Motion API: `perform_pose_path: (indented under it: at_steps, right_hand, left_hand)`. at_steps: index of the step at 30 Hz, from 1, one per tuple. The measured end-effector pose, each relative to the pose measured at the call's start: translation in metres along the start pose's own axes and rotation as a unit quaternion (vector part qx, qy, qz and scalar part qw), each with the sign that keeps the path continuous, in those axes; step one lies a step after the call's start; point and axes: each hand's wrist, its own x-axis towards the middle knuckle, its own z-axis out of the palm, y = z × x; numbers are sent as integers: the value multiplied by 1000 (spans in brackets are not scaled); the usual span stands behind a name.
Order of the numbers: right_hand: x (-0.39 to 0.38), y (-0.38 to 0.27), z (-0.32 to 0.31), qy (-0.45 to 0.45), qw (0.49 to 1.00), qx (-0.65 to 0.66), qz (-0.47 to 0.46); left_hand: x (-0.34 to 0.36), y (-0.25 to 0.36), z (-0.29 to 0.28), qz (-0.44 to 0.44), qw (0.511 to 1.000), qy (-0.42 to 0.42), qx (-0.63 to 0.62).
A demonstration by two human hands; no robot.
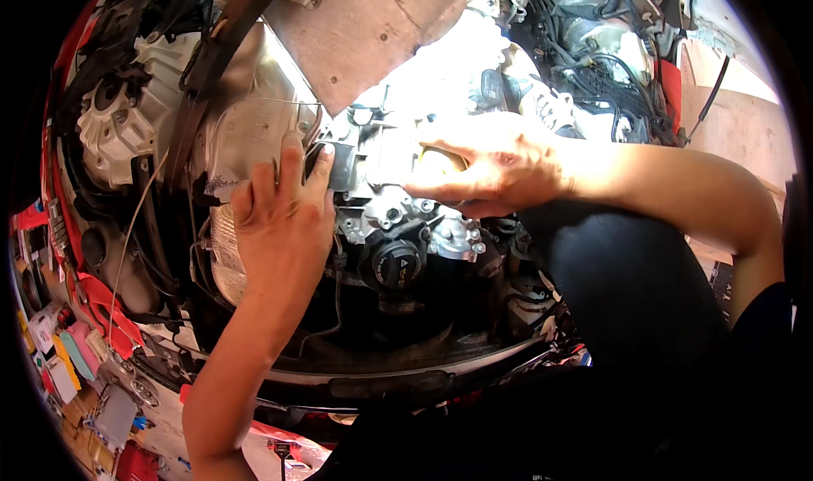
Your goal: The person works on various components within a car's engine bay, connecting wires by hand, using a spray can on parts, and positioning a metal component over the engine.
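Observation:
Both hands are over an exposed car engine (pixel 385 155), whose top is washed out by bright light. My left hand (pixel 288 197) is open, its fingers spread. Its index fingertip rests on the left edge of a small black block (pixel 342 168), and another fingertip touches the pale metal beside it. From the right comes my right hand (pixel 504 166), index finger and thumb stretched leftward over the metal. Between them shows a rounded, yellowish thing (pixel 442 163), partly hidden and too glaring to name. Below the hands sits a black round filler cap (pixel 396 264).
A brown flat board (pixel 364 28) juts over the engine at the top. To the left are a dark metal bar (pixel 222 53), a white metal housing (pixel 118 134) and a headlamp (pixel 224 257). Cables (pixel 593 66) run at upper right. My dark-clothed leg (pixel 627 265) leans in at right.

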Motion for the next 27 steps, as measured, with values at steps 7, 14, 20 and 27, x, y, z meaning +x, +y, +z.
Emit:
perform_pose_path:
  at_steps: [7, 14, 20, 27]
  right_hand:
    - [6, 2, -12, -36, 994, 99, -24]
    - [22, -31, -35, -124, 984, 117, 44]
    - [55, -76, -76, -172, 984, 2, 39]
    - [98, -132, -79, -227, 966, -72, 100]
  left_hand:
    - [9, -21, -12, 30, 996, -35, -80]
    - [19, -37, 16, 73, 981, 110, -142]
    - [23, -41, 28, 53, 971, 103, -210]
    - [16, -43, 43, 24, 952, 156, -262]
